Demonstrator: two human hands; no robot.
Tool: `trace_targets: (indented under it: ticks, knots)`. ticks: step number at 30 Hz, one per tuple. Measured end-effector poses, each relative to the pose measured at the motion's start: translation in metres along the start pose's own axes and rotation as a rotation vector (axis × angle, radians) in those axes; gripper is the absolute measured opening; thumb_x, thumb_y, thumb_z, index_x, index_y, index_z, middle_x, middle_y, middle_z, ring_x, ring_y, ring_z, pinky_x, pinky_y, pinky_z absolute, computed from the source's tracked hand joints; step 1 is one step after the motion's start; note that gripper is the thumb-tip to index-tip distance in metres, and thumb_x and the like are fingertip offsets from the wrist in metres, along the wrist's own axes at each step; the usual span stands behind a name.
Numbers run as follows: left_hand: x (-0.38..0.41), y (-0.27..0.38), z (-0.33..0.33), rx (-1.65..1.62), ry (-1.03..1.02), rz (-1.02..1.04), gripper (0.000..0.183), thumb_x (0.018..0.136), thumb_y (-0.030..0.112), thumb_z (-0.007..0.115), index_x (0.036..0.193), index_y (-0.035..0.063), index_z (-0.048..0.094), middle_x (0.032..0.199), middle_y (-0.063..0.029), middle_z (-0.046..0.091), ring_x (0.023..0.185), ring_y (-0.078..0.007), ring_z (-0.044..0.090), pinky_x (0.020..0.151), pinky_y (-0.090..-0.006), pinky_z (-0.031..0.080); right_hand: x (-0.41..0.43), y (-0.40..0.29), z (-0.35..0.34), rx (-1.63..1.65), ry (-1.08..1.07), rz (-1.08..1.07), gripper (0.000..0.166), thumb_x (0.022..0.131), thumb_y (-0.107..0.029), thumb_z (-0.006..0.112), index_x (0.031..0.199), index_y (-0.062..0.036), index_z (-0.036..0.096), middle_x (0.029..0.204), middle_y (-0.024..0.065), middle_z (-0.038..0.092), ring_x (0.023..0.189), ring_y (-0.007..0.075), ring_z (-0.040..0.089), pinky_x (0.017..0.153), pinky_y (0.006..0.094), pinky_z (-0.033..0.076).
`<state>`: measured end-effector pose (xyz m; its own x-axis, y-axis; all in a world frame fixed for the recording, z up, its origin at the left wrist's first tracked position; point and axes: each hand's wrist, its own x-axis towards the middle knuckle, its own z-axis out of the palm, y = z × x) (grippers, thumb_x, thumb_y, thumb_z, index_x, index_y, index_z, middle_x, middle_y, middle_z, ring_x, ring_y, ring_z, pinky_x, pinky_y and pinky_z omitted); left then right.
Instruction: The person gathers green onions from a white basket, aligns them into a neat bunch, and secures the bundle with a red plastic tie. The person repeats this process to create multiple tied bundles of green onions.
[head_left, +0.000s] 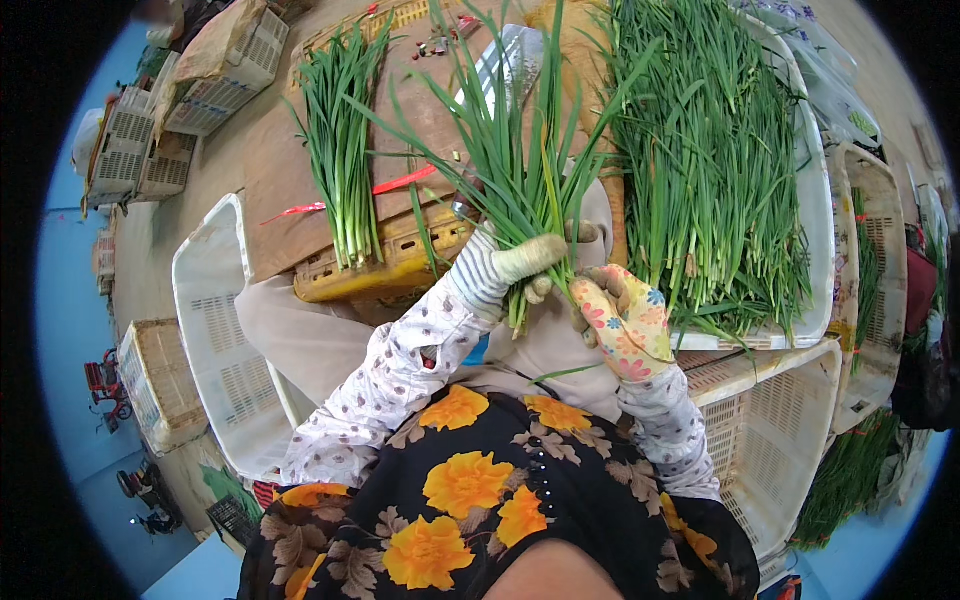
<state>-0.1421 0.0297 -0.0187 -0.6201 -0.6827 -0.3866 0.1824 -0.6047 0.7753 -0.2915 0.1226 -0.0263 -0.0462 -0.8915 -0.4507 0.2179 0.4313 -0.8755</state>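
Observation:
My left hand, in a striped knit glove, grips a loose bunch of garlic chives by the lower stems, leaves fanning away from me. At the bunch's right side, my right hand in a floral glove pinches a chive stalk near its base; its fingertips are partly hidden. A separate bunch of chives lies on the brown-covered work surface, its pale ends towards me. Red tape runs beside that bunch. To my right, a white plastic crate is heaped with chives.
A yellow plastic crate supports the work surface. Behind the held leaves lies a shiny flat metal piece, partly covered. White crates stand left and right of my legs. More stacked crates are at far left.

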Motion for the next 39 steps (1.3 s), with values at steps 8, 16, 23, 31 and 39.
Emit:
trace_targets:
  ticks: [8, 16, 23, 31, 39]
  knots:
    - [0.009, -0.022, -0.009, 0.276, 0.024, 0.057, 0.031, 0.070, 0.016, 0.075, 0.095, 0.0046, 0.061, 0.080, -0.0016, 0.062, 0.066, -0.0091, 0.056, 0.057, -0.0233, 0.046, 0.004, -0.018, -0.015, -0.590, 0.335, -0.709, 0.024, 0.075, -0.007, 0.068, 0.097, -0.0003, 0.062, 0.088, 0.0081, 0.061, 0.070, 0.0126, 0.059, 0.061, 0.0230, 0.046]
    - [0.001, -0.003, 0.005, 0.182, 0.073, -0.028, 0.025, 0.073, 0.016, 0.073, 0.091, 0.0055, 0.061, 0.069, -0.0016, 0.059, 0.051, -0.0072, 0.051, 0.043, -0.0202, 0.040, 0.022, -0.004, -0.004, 0.017, 0.159, -0.594, 0.012, 0.081, -0.002, 0.060, 0.093, -0.0004, 0.061, 0.095, 0.0068, 0.060, 0.079, 0.0123, 0.058, 0.065, 0.0227, 0.045]
    - [0.017, -0.008, -0.015, 0.320, 0.321, 0.150, 0.018, 0.075, 0.014, 0.070, 0.086, 0.0034, 0.059, 0.062, -0.0018, 0.058, 0.045, -0.0090, 0.050, 0.039, -0.0209, 0.039, -0.038, -0.023, -0.025, 0.623, -0.374, -0.172, 0.018, 0.079, -0.013, 0.060, 0.090, -0.0008, 0.054, 0.075, 0.0120, 0.059, 0.060, 0.0184, 0.056, 0.051, 0.0266, 0.044]
    - [0.032, -0.052, -0.012, -0.438, -0.001, 0.127, 0.043, 0.068, 0.009, 0.072, 0.108, 0.0032, 0.055, 0.094, -0.0040, 0.061, 0.083, -0.0138, 0.058, 0.077, -0.0269, 0.049, 0.026, -0.043, 0.029, -0.896, 0.190, -0.876, 0.036, 0.070, -0.019, 0.073, 0.100, -0.0030, 0.062, 0.067, 0.0082, 0.061, 0.053, 0.0187, 0.058, 0.050, 0.0283, 0.045]
    - [0.017, -0.028, -0.007, 0.180, -0.058, 0.053, 0.049, 0.065, 0.015, 0.074, 0.109, 0.0056, 0.055, 0.087, -0.0012, 0.060, 0.073, -0.0102, 0.055, 0.062, -0.0233, 0.045, 0.038, -0.050, -0.004, 0.101, -0.107, -0.136, 0.019, 0.082, -0.017, 0.063, 0.091, -0.0007, 0.063, 0.076, 0.0038, 0.063, 0.065, 0.0086, 0.056, 0.056, 0.0236, 0.044]
